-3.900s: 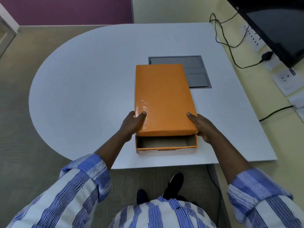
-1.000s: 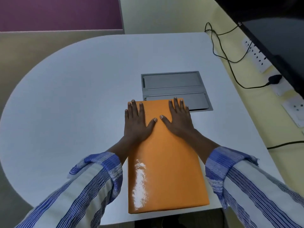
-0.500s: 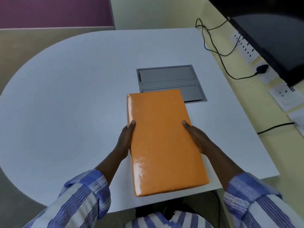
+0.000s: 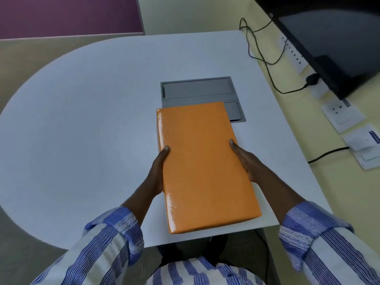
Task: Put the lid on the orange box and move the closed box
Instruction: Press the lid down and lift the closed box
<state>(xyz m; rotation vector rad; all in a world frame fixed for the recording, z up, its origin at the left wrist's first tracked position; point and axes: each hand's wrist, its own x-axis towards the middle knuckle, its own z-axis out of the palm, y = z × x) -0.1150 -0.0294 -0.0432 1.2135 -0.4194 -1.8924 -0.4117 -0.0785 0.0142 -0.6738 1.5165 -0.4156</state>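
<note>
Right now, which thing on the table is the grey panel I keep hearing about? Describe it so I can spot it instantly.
Start from the pale table. Just beyond the far end of the orange box, held between the left hand and right hand, lies the grey panel. It is flat, rectangular, and the only grey thing there.

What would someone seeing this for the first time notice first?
The bright orange box, lid on, dominates the middle of the white table, gripped along its long sides by the left hand and the right hand. Its far end overlaps a grey panel set into the tabletop. At the far right, a dark screen looms above black cables.
</note>
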